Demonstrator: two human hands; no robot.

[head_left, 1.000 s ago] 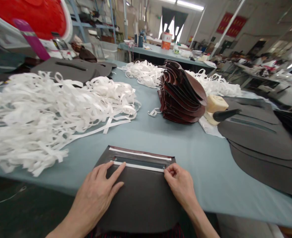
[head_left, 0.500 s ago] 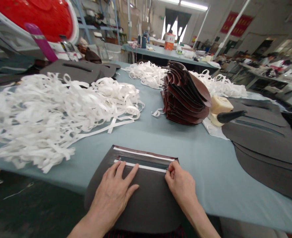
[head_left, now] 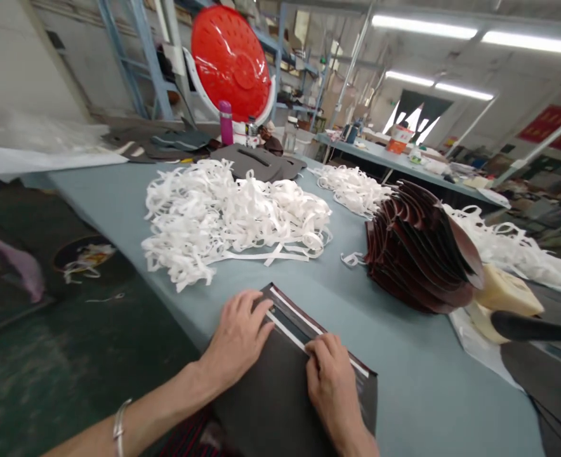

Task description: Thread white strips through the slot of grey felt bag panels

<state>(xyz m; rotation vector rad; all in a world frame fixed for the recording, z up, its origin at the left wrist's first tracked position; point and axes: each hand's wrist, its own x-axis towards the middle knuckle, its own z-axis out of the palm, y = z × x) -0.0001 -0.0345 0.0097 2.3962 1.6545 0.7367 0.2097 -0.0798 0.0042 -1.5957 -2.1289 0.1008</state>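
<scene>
A dark leather panel (head_left: 271,400) with a slot and two white tape strips (head_left: 287,327) lies at the near edge of the blue-grey table (head_left: 395,355). My left hand (head_left: 237,336) rests flat on the panel's left end, fingers stretched out over the lower strip. My right hand (head_left: 330,381) presses on the lower strip near its middle, fingers curled and close together. Whether it grips the strip I cannot make out.
A big heap of white tape strips (head_left: 228,216) lies beyond the panel. A stack of curved brown leather pieces (head_left: 418,254) stands to the right, with a cream block and black-handled tool (head_left: 513,311) beside it. Dark leather panels (head_left: 256,162) lie at the back.
The view has swung to the left, so the floor shows. My right hand has slid left along the lower strip toward my left hand, which stays on the panel.
</scene>
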